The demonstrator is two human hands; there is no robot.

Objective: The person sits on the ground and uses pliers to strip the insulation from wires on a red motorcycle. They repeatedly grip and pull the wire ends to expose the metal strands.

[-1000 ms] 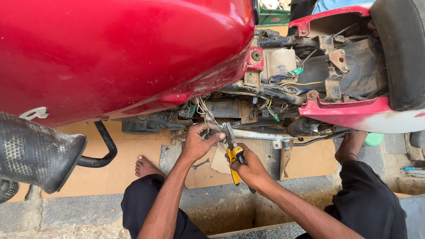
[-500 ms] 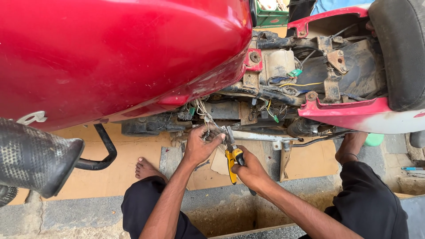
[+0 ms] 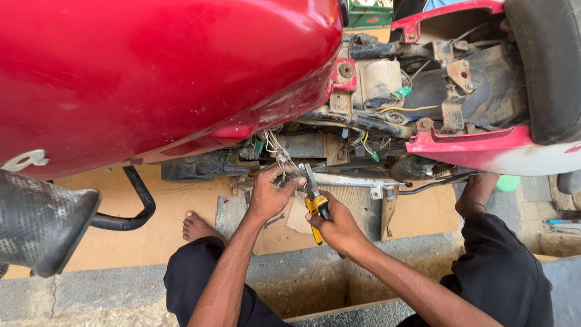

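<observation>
Left hand [image 3: 270, 195] fingers pinched on wire bundle [image 3: 279, 158] at twelve o'clock; right hand [image 3: 337, 225] clenched around yellow-handled pliers [image 3: 314, 198], at three o'clock.

The red fuel tank [image 3: 151, 79] is cut off at the top and left edges. The pliers [image 3: 315, 203] handles are partly hidden inside the right hand [image 3: 339, 227]. The wires [image 3: 275, 148] are too fine to trace.

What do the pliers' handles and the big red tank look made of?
Pliers: yellow-and-black handle sleeves in the right hand, probably rubbery plastic; grey jaws look like bare metal. Red tank: glossy painted shell, likely metal, with soft reflections and chipped paint along its lower edge.
</observation>
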